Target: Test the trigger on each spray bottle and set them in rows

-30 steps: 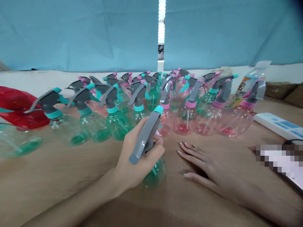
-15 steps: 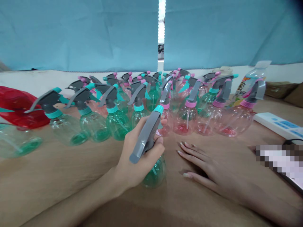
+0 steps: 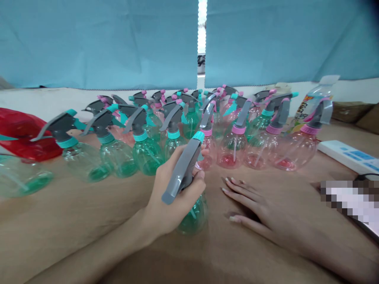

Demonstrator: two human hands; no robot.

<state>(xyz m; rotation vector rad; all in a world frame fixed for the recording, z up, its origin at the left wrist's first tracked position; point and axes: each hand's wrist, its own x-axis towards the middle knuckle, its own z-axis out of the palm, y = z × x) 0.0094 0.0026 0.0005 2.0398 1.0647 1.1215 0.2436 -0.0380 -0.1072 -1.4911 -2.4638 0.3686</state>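
A green spray bottle (image 3: 194, 219) with a grey trigger head and teal nozzle stands on the table in front of me. My left hand (image 3: 170, 197) is wrapped round its neck, below the grey head, and hides most of the collar. The nozzle points away from me. Flat on the table to the right lies my right hand (image 3: 257, 209), fingers stretched out and holding nothing. Just beyond both hands runs a row of spray bottles: green ones like the green bottle (image 3: 147, 154) on the left, pink ones like the pink bottle (image 3: 232, 150) on the right.
Several more spray bottles crowd behind the front row. At the far left is a red translucent object (image 3: 29, 134). On the right are a labelled drink bottle (image 3: 316, 98), a white power strip (image 3: 349, 156) and a pixelated flat item (image 3: 352, 205). A blue curtain (image 3: 103, 43) hangs behind.
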